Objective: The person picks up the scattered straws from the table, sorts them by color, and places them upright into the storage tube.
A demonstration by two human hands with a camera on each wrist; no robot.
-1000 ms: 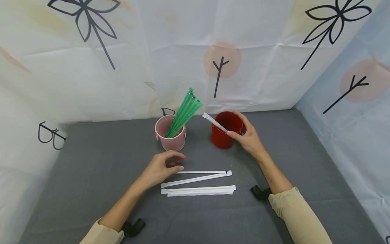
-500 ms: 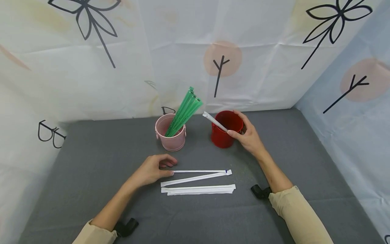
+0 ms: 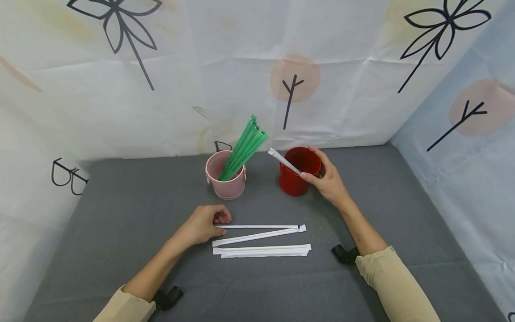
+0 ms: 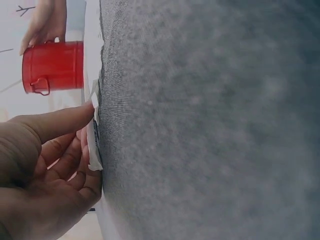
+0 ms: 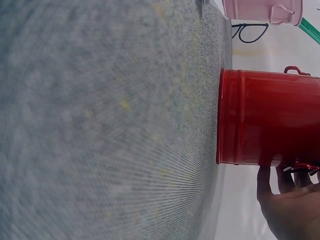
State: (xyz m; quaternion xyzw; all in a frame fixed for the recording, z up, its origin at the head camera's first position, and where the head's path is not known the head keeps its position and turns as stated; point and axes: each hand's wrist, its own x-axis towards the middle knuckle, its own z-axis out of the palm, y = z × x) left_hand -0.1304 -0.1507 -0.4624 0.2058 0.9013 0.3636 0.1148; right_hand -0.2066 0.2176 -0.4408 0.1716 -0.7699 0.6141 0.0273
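Note:
In the head view my left hand (image 3: 203,226) pinches the left end of the farthest paper-wrapped straw (image 3: 261,226) lying on the grey cloth. The left wrist view shows thumb and fingers at either side of the white wrapper end (image 4: 93,145). My right hand (image 3: 331,183) holds the red bucket (image 3: 293,184) by its right side, thumb at the front rim. One white wrapped straw (image 3: 281,160) slants out over that bucket's left rim; its lower end is hidden. From the right wrist, the red bucket (image 5: 270,117) stands upright on the cloth.
A pink bucket (image 3: 229,190) with several green straws (image 3: 243,150) stands left of the red one. Several more white wrapped straws (image 3: 263,252) lie nearer me on the grey cloth (image 3: 257,290). A patterned white sheet (image 3: 237,67) rises behind.
My left hand has moved left and slightly down along the farthest straw to its left end, and now pinches it. The right hand and red bucket have stayed in place.

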